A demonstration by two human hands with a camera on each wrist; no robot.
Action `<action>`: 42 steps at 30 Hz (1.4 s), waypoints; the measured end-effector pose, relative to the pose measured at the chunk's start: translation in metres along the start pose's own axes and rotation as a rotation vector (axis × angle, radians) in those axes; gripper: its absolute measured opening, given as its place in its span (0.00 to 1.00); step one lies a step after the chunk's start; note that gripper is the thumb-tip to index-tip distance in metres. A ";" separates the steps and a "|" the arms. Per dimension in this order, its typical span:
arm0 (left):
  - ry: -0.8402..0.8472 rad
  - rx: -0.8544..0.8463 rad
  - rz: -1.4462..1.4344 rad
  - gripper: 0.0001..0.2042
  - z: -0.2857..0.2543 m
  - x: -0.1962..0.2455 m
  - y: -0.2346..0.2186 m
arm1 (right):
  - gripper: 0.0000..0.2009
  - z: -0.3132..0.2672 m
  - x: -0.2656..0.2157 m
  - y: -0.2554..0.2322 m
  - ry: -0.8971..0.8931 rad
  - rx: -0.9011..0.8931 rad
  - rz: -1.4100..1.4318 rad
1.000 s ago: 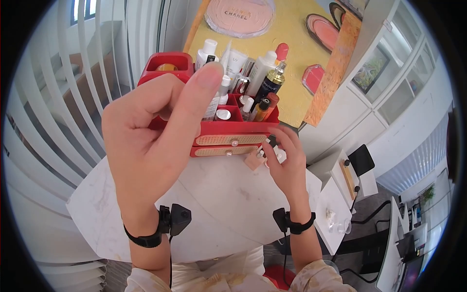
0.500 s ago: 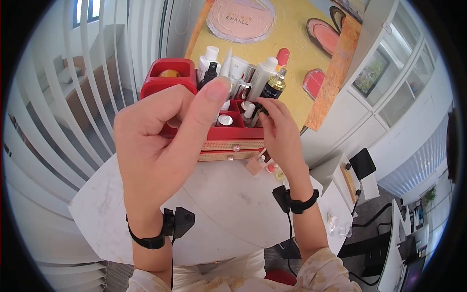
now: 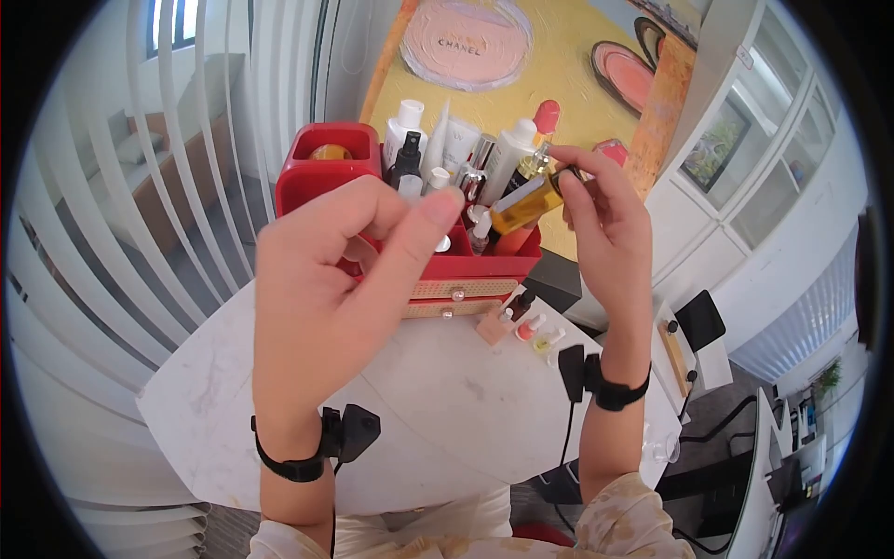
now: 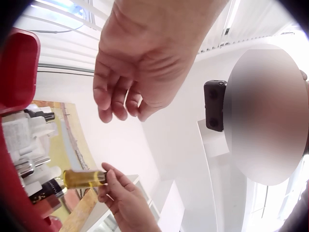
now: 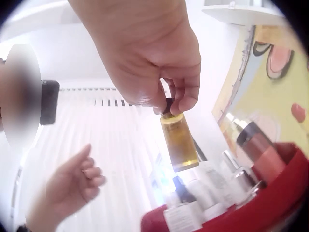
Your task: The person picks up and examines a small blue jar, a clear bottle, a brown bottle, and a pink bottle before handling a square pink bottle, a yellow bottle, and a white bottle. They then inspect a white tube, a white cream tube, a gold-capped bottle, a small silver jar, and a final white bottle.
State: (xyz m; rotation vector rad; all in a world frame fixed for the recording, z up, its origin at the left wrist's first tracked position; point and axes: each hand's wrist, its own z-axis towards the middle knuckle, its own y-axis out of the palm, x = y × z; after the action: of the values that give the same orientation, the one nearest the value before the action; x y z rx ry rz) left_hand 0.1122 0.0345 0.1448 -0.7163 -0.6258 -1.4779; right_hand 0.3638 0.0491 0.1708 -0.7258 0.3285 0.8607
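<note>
My right hand [image 3: 615,233] pinches the dark cap of an amber glass bottle [image 3: 526,207], tilted above the right side of a red organizer [image 3: 326,174]. In the right wrist view, the thumb and fingers of this hand [image 5: 154,53] grip the cap, and the bottle [image 5: 179,142] hangs over the organizer's contents. My left hand [image 3: 326,279] is raised before the organizer, hiding part of it. Its fingers are loosely bent and hold nothing in the left wrist view [image 4: 145,58]. White bottles [image 3: 404,130] and tubes [image 3: 458,144] stand in the organizer.
Small bottles, one peach [image 3: 494,328] and one pink-red [image 3: 531,326], stand on the marble table [image 3: 447,401] in front of the organizer's drawers [image 3: 466,290]. A yellow painting [image 3: 466,45] is behind. White blinds [image 3: 140,233] hang at the left, and a glass-door cabinet [image 3: 680,224] stands at the right.
My right hand has gone from beside the small bottles up to the organizer and lifted the amber bottle out, rightward. The left hand has shifted slightly right and down in the head view.
</note>
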 end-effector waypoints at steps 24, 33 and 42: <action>-0.046 -0.119 0.171 0.23 0.011 -0.024 0.002 | 0.15 -0.033 -0.003 0.049 0.130 -0.058 0.686; -0.095 -0.073 0.046 0.21 0.011 -0.025 0.008 | 0.14 -0.031 0.002 0.057 0.107 -0.020 0.662; -0.131 -0.057 -0.102 0.14 0.011 -0.022 0.010 | 0.15 -0.030 0.001 0.052 0.000 -0.012 0.615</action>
State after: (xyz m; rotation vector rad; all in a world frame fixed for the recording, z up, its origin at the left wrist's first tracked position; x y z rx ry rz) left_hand 0.1227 0.0564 0.1350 -0.8410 -0.7318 -1.5562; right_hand 0.3240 0.0518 0.1258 -0.6414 0.5611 1.4432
